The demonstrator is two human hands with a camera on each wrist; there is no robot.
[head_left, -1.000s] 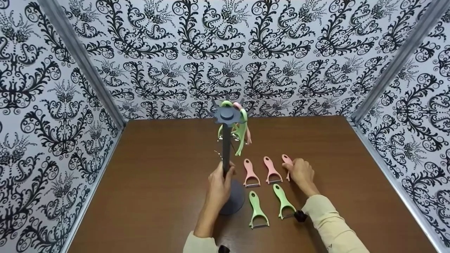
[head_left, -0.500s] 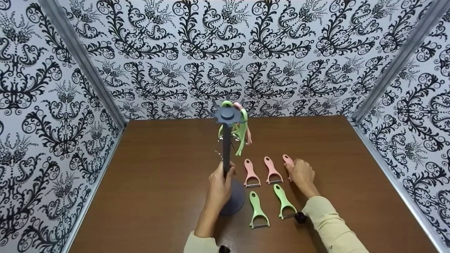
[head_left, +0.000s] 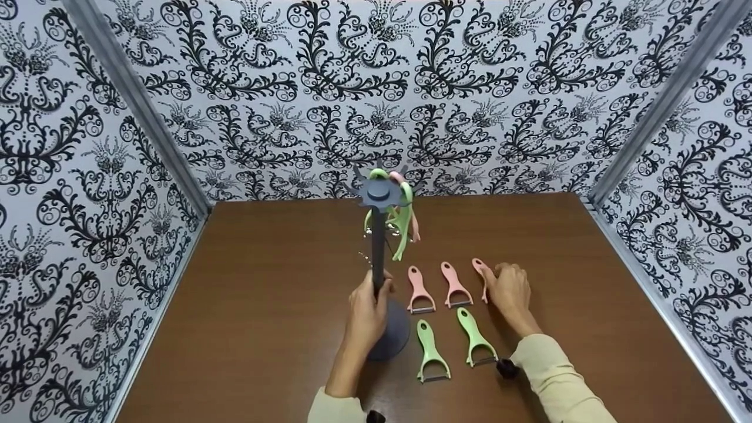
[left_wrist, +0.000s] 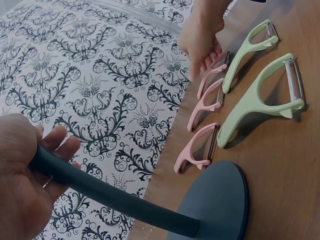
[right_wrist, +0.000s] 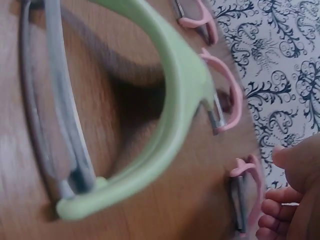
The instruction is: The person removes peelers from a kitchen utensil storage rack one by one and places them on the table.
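The left hand (head_left: 365, 311) grips the dark upright post (head_left: 378, 252) of a stand; its fingers also wrap the post (left_wrist: 115, 197) in the left wrist view. Pink and green peelers hang from the stand's notched top (head_left: 379, 192), on its right side. The right hand (head_left: 510, 294) is at the rightmost pink peeler (head_left: 479, 265), partly covering it. In the right wrist view that pink peeler (right_wrist: 256, 182) lies beside the loosely bent fingers, with the thumb apart from them; contact is unclear.
Two other pink peelers (head_left: 416, 285) (head_left: 451, 279) lie left of the right hand. Two green peelers (head_left: 427, 341) (head_left: 468, 326) lie nearer the front, one close to the right cuff. The stand's round base (head_left: 392, 338) rests on the brown table (head_left: 264, 294). Patterned walls (head_left: 376, 88) surround it.
The right hand has shifted slightly to the right, and more of the rightmost pink peeler shows. The left hand and the stand have stayed nearly still.
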